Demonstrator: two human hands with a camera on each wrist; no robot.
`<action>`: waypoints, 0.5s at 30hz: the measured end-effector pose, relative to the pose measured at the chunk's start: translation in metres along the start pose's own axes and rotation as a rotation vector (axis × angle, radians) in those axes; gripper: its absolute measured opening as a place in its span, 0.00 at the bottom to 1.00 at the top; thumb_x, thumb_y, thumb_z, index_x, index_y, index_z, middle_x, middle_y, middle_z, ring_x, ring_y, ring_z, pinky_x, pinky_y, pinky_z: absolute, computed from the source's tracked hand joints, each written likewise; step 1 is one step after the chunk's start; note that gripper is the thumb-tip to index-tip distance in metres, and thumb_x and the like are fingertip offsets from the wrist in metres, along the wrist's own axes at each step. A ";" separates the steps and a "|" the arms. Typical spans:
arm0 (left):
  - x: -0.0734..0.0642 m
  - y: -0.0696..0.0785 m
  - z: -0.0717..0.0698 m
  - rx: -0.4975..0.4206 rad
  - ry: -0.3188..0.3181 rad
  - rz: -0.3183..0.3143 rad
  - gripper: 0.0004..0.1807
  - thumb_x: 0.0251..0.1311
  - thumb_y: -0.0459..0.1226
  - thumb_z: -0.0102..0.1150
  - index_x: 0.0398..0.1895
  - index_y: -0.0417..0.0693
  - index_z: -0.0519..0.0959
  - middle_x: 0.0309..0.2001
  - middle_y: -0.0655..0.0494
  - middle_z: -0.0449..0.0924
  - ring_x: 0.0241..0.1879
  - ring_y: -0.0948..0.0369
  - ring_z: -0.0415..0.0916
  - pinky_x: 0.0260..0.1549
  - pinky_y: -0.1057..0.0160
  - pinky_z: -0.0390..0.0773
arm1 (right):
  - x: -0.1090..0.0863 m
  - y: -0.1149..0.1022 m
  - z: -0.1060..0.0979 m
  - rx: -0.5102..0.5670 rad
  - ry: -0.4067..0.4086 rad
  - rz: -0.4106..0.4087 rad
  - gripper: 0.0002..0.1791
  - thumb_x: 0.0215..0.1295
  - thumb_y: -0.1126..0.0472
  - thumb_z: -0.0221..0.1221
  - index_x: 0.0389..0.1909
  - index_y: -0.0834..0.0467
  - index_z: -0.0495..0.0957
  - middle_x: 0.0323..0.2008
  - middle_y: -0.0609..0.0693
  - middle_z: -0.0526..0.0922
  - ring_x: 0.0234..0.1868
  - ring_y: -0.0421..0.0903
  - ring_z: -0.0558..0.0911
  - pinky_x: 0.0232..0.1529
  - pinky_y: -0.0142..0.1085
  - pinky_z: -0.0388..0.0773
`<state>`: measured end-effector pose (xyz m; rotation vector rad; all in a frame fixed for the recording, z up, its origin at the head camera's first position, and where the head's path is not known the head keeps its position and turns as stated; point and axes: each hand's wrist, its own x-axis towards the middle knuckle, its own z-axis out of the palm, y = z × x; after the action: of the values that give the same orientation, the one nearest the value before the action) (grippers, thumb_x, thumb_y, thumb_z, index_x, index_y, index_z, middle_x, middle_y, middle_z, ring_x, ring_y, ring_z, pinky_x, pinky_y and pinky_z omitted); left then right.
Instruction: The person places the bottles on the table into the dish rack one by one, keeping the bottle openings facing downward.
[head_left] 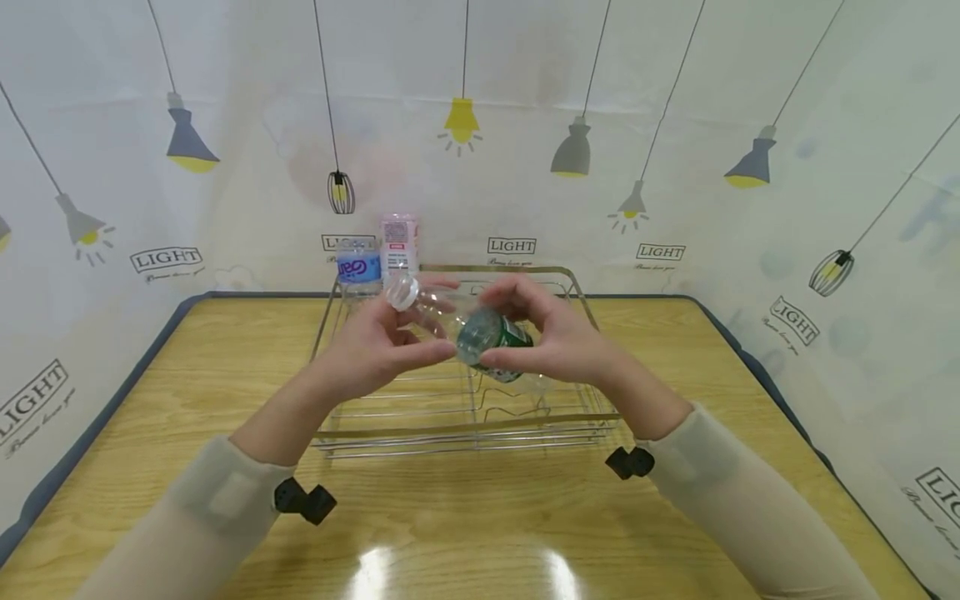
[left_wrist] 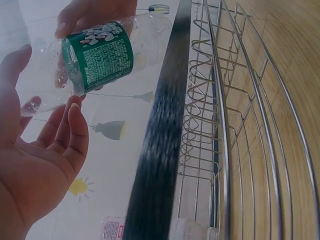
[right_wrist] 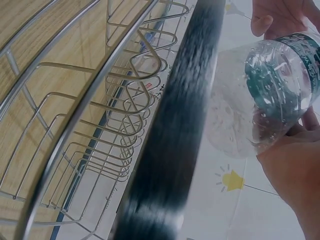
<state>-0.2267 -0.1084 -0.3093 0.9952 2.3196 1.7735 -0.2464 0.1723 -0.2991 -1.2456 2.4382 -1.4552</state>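
A clear plastic bottle [head_left: 438, 312] with a white cap [head_left: 403, 292] and a green label [left_wrist: 102, 57] is held tilted over a metal wire rack [head_left: 465, 432]. My left hand [head_left: 367, 350] curls loosely round the cap end, its thumb stretched along the near side and other fingers behind. My right hand [head_left: 566, 342] grips the labelled part, thumb in front and fingers over the top. Water droplets cling to the plastic in both wrist views. The hands partly hide the bottle.
At the rack's back left corner stand a bottle with a blue label [head_left: 358, 267] and a pink-and-white container [head_left: 400, 242]. Wavy wire dividers [right_wrist: 135, 110] run inside the rack. A wooden table [head_left: 450, 508] carries it, with a lamp-printed backdrop [head_left: 510, 192] behind.
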 end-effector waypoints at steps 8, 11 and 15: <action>-0.007 -0.009 -0.003 -0.124 -0.006 0.008 0.38 0.67 0.28 0.73 0.78 0.47 0.70 0.57 0.46 0.83 0.54 0.50 0.84 0.44 0.58 0.89 | -0.003 0.006 -0.005 -0.002 0.001 0.023 0.38 0.64 0.66 0.76 0.74 0.58 0.72 0.66 0.53 0.82 0.61 0.51 0.83 0.69 0.48 0.80; -0.011 -0.013 -0.007 -0.169 0.007 0.004 0.39 0.66 0.27 0.73 0.79 0.44 0.69 0.59 0.51 0.84 0.56 0.49 0.85 0.48 0.56 0.90 | -0.008 0.012 -0.011 0.016 0.018 0.044 0.38 0.66 0.66 0.74 0.75 0.59 0.71 0.70 0.55 0.80 0.67 0.51 0.81 0.72 0.44 0.78; -0.019 -0.017 -0.015 -0.227 0.030 -0.009 0.39 0.65 0.24 0.70 0.79 0.47 0.68 0.64 0.53 0.83 0.61 0.49 0.85 0.55 0.56 0.89 | -0.016 0.020 -0.019 0.056 0.029 0.060 0.40 0.68 0.67 0.72 0.78 0.61 0.68 0.75 0.58 0.75 0.75 0.54 0.76 0.77 0.38 0.73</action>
<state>-0.2259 -0.1333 -0.3257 0.9259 2.0737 2.0050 -0.2560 0.2007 -0.3094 -1.1386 2.4122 -1.5249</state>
